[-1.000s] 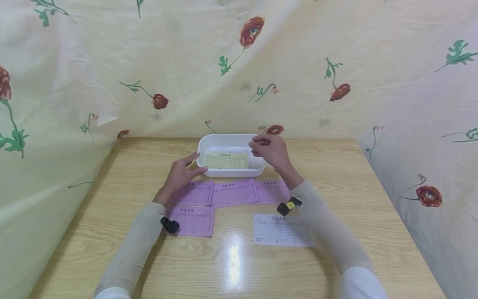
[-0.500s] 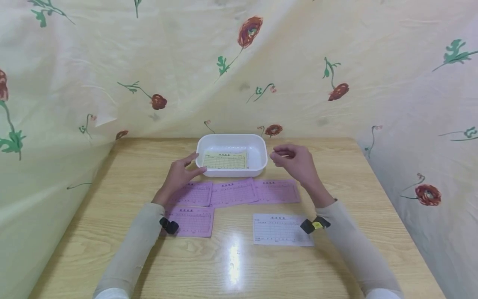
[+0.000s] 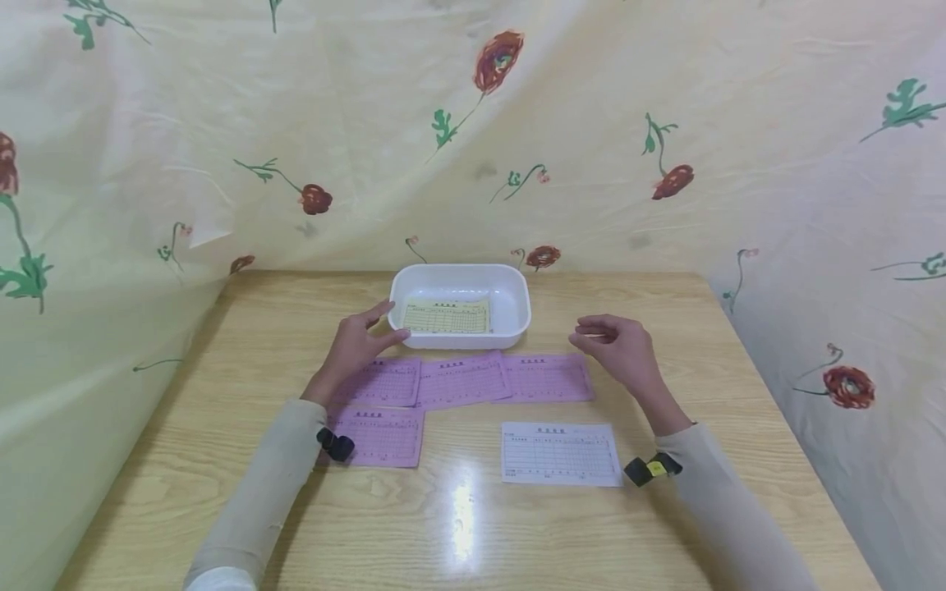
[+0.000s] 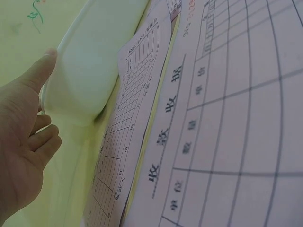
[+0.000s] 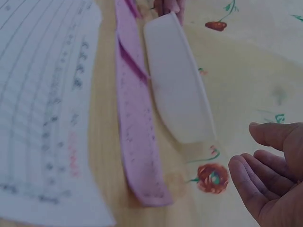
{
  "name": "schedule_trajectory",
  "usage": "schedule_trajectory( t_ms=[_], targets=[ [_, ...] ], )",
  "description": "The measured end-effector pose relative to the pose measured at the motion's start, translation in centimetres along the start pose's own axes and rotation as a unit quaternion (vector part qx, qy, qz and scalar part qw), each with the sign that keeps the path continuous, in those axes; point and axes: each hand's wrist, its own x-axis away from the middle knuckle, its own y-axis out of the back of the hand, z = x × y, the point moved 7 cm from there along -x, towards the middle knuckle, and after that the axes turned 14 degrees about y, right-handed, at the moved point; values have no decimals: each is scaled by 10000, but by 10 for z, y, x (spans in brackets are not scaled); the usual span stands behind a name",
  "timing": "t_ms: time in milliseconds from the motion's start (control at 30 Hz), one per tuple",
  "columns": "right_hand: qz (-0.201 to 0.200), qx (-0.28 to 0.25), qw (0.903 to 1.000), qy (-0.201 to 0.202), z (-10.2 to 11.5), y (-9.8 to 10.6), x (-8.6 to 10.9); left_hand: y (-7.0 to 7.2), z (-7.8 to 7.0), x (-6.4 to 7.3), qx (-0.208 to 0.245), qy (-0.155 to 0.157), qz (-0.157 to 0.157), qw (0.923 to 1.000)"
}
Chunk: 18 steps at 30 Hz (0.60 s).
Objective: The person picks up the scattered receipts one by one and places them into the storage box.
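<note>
My left hand (image 3: 357, 345) holds the left end of a white plastic basin (image 3: 510, 336), thumb at the front rim and fingers at the side. In the left wrist view the thumb (image 4: 41, 68) lies against the basin wall. A yellow receipt slip (image 3: 447, 318) lies flat inside the basin. To the right, apart from the basin, my right hand (image 3: 619, 349) hovers with loosely bent fingers and holds nothing; its palm (image 5: 279, 189) also looks bare in the right wrist view. Nearest below it are a pink receipt slip (image 3: 550, 379) and a white receipt slip (image 3: 562, 455).
More pink slips (image 3: 463, 382) form a row before the basin, edges overlapping. Another pink slip (image 3: 384, 437) lies below the row, partly hidden by the left wrist. The wooden table (image 3: 458, 542) meets a flowered cloth (image 3: 414, 164) at the back and sides.
My right hand has moved from over the basin's right end to the right and toward me, uncovering the right pink slip and the white slip. The left hand and basin stay put.
</note>
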Motion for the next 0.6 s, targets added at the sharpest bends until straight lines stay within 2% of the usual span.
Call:
schedule_trajectory(
  t_ms=[333, 600],
  targets=[
    [141, 144, 9985, -515, -32, -1, 16, 1, 0, 0, -9, 5, -10, 10000],
    [391, -181, 9944, -967, -47, -13, 24, 0, 0, 0, 7, -26, 5, 10000]
  ],
)
